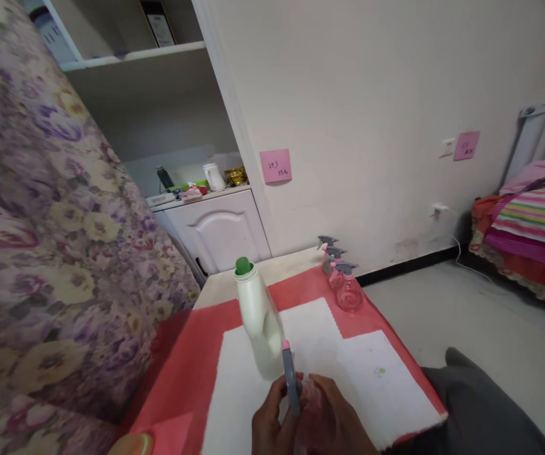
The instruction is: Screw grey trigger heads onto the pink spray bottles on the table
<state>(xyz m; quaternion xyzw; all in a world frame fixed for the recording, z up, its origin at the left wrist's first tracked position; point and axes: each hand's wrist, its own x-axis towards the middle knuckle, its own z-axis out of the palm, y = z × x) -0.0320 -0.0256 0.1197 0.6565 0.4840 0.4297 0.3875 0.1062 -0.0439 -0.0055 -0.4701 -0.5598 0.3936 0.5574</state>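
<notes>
Spray bottle (314, 406), lower centre, blurred, partly hidden: I am viewing left hand (272, 417) gripping its grey head (290, 379), right hand (341, 417), bent inward, holding its side.

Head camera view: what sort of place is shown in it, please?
Probably a bedroom: a bed with striped bedding at the right, a flowered curtain at the left, and a white cabinet.

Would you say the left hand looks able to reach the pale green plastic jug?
Probably yes: nothing visible stands between the left hand and the jug, though that hand holds a grey plastic spray head.
</notes>
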